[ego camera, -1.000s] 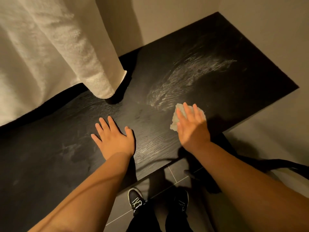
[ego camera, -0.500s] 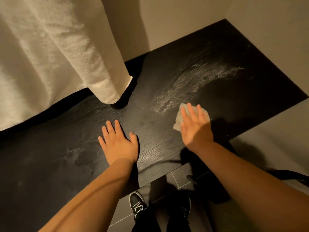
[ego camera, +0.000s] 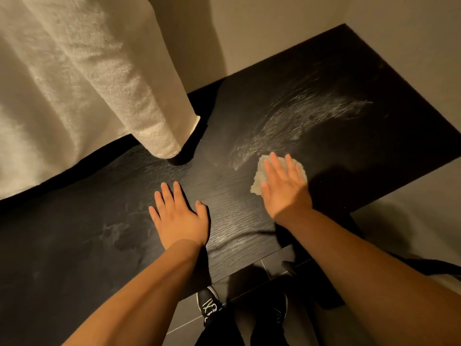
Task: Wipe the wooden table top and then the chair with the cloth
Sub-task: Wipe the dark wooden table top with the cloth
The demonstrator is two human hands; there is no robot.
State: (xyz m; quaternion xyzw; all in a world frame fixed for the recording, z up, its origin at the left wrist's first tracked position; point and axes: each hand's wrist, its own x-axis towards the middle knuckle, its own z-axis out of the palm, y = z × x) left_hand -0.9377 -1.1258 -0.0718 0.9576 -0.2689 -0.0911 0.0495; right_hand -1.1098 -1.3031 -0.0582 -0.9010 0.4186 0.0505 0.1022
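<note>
A dark wooden table top (ego camera: 249, 233) with visible grain fills the middle of the view. Pale smeared streaks (ego camera: 299, 121) cross it toward the far right. My right hand (ego camera: 284, 186) lies flat with straight fingers on a small pale cloth (ego camera: 258, 181), pressing it against the wood near the right front edge. About a hand's width to the left, my left hand (ego camera: 178, 216) rests flat on the bare table, fingers spread. A dark chair part (ego camera: 444, 268) shows at the right edge behind my right forearm.
A thick cream curtain or towel (ego camera: 87, 83) hangs at the upper left, its lower corner touching the table. Beige walls (ego camera: 274, 26) meet at the table's far corner. Below the front edge are grey floor tiles (ego camera: 252, 275) and my black shoes (ego camera: 208, 305).
The view has drifted slightly, so the table sits lower and to the right. My right hand with the cloth and my left hand keep nearly the same places on the wood.
</note>
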